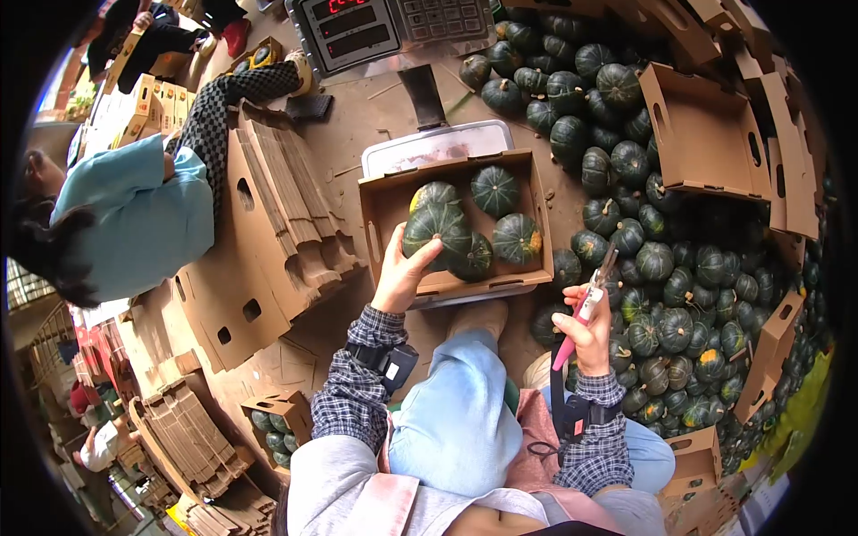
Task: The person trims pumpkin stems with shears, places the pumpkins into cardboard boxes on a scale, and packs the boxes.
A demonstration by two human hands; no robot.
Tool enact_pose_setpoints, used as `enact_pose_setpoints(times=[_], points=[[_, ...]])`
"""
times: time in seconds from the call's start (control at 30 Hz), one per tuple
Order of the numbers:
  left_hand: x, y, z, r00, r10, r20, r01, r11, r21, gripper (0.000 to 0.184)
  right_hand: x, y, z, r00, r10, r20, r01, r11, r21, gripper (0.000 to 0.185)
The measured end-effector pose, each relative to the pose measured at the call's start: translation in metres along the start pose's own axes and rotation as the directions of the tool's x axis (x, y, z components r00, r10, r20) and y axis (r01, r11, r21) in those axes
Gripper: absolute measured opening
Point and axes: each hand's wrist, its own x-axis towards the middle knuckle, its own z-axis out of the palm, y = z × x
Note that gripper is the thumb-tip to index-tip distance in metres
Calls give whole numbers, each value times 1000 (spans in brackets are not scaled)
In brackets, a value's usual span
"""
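My left hand (400, 272) is closed round a dark green pumpkin (438, 234) over the left part of an open cardboard box (409, 175). Several other green pumpkins lie in this box, one (517, 238) with an orange patch at the right. Beneath the box is a weighing scale, whose metal platform (438, 147) shows behind it. My right hand (587, 329) grips pink-handled clippers (585, 314), blades pointing up, to the right of the box and beside the pumpkin pile.
The scale's display (349, 34) stands at the top. A large pumpkin pile (657, 261) fills the right, with an empty box (706, 129) on it. Flattened cardboard (241, 268) is stacked at left, near a person in a blue top (134, 214). A small box of pumpkins (290, 408) sits lower left.
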Motion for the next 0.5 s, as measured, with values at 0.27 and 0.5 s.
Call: enact_pose_setpoints(times=[0.27, 0.5], points=[[-3, 10, -17, 901, 422, -101, -316, 798, 514, 47, -10, 9, 13, 994, 82, 69, -76, 993, -90, 57], [-22, 8, 27, 941, 135, 311, -273, 846, 457, 57, -22, 21, 28, 999, 39, 35, -48, 957, 286, 55]])
